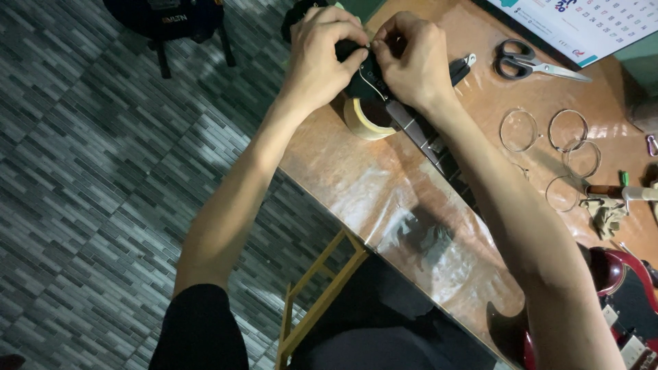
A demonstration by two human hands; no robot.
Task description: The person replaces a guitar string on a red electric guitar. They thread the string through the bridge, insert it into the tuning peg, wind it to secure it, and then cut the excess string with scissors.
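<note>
Both my hands are up at the far end of the table, working on the head of the guitar (439, 147). My left hand (321, 51) is curled over the black head (360, 81), fingers bent tight, thumb pressing in toward the middle. My right hand (411, 58) is closed too, fingertips pinching at the same spot on the head — what exactly sits between them I cannot tell, too small and hidden.

The guitar lies flat on the table, long axis diagonal: head pointing away from me toward the upper left, neck running down to the right under my right forearm, red body (617, 301) at the lower right corner near me. The head rests over a roll of tape (367, 120), which props it off the surface.

The table (356, 181) is brown, covered in shiny clear plastic, edge running diagonally. The floor (103, 171) to the left is grey tile in thin staggered strips. A yellow frame (319, 291) shows under the table edge, and a dark stand (164, 24) sits on the floor at top left.

Counts — one guitar, one roll of tape, one pair of scissors (528, 62) with black handles, four coiled wire rings (565, 147) laid near each other right of the neck, one calendar sheet (589, 20) at the top right, one crumpled cloth (606, 214), one small tool with a brown handle (617, 192) just above the cloth.
</note>
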